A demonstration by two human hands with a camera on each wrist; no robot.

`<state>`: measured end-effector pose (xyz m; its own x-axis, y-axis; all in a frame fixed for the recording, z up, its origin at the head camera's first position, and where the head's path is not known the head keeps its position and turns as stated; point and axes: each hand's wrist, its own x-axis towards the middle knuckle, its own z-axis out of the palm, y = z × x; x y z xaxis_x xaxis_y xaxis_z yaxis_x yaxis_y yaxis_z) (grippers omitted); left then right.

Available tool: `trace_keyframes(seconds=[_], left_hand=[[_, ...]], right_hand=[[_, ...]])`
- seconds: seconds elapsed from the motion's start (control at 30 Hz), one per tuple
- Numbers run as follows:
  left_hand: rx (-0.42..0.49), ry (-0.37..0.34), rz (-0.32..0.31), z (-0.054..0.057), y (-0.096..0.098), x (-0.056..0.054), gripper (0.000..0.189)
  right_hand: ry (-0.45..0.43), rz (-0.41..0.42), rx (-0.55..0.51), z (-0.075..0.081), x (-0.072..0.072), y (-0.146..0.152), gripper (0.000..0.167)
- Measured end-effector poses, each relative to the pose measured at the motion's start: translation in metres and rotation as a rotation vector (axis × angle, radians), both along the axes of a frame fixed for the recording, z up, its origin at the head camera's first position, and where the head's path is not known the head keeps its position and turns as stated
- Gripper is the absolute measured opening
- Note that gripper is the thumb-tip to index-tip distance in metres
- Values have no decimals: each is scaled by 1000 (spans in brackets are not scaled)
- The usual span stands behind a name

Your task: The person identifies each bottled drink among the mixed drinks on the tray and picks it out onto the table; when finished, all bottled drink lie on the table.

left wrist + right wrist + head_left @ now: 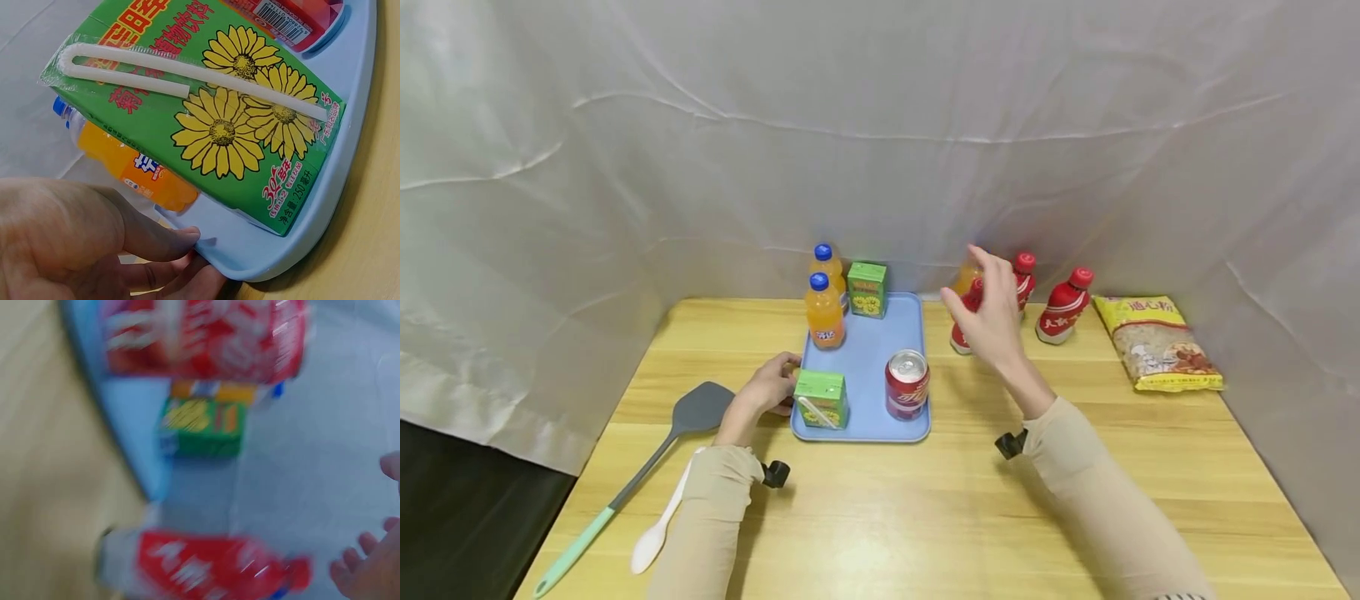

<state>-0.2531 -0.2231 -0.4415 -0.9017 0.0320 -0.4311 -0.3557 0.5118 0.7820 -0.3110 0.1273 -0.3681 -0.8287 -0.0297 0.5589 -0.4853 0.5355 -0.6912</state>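
Note:
My left hand [767, 385] grips the left rim of a light blue tray [868, 350]; in the left wrist view the thumb lies on the rim, other fingers curled beneath. Right by this hand stands a green drink carton [219, 119] with a wrapped white straw. A red soda can [907, 385] occupies the tray's front right. Two orange soda bottles [825, 315] and another green carton [867, 290] stand towards its back. Raised right of the tray, my right hand [996, 321] holds nothing, fingers spread; it partly hides a red-capped bottle [962, 333] in the head view.
Two more red bottles [1064, 307] stand at the back right, with an orange bottle [967, 277] partly behind my right hand. Farther right lies a yellow pasta bag [1165, 343]. A grey spatula [700, 407] and a white spoon [651, 543] lie at left. Grey fabric [880, 150] walls the table.

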Motion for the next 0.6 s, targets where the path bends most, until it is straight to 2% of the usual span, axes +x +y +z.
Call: trace_keyframes(seconds=[0.13,0.23,0.37,0.6], left_hand=[[6,-9,8,-2,-1,-1,47],[6,-7,16,-3,-1,-2,47],[10,9,18,-3,0,-2,47],[9,12,31,-3,0,0,47]], right_hand=[[-165,146,88,24,1,-31,85],[-297,235,151,32,-2,-53,95],[-403,303,202,32,-11,-75,102],[-564,336,323,26,-21,-111,109]])
